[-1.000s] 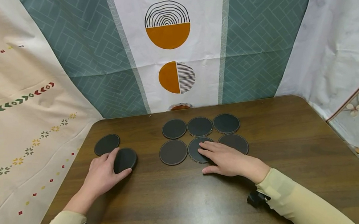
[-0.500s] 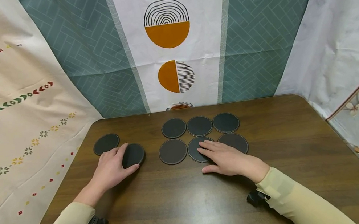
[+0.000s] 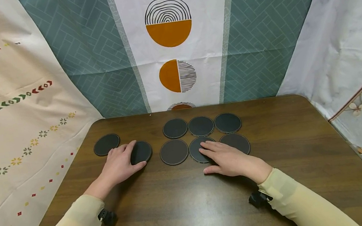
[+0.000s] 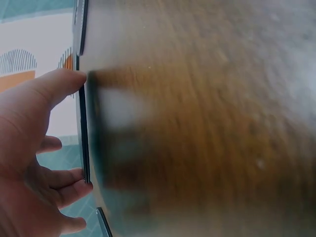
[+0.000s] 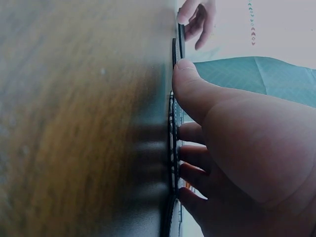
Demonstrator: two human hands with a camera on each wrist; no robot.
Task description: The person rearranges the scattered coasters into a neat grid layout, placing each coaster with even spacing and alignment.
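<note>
My left hand grips a round black coaster by its rim, thumb on the near side and fingers across on the far side. In the left wrist view that coaster appears edge-on, very low over or on the table. Fingertips of my right hand rest on the middle coaster of a front row, covering part of it; the fingers look fairly straight in the right wrist view. To its left lies a dark coaster, and to its right another coaster, partly behind the hand.
Behind the front row stands a back row: a left coaster, a middle coaster and a right coaster. A lone coaster lies at the table's far left. The brown wooden table meets a patterned curtain at the back.
My left hand has moved rightward with its coaster, away from the lone coaster and nearer to the front row. The right hand stays in place on its coaster.
</note>
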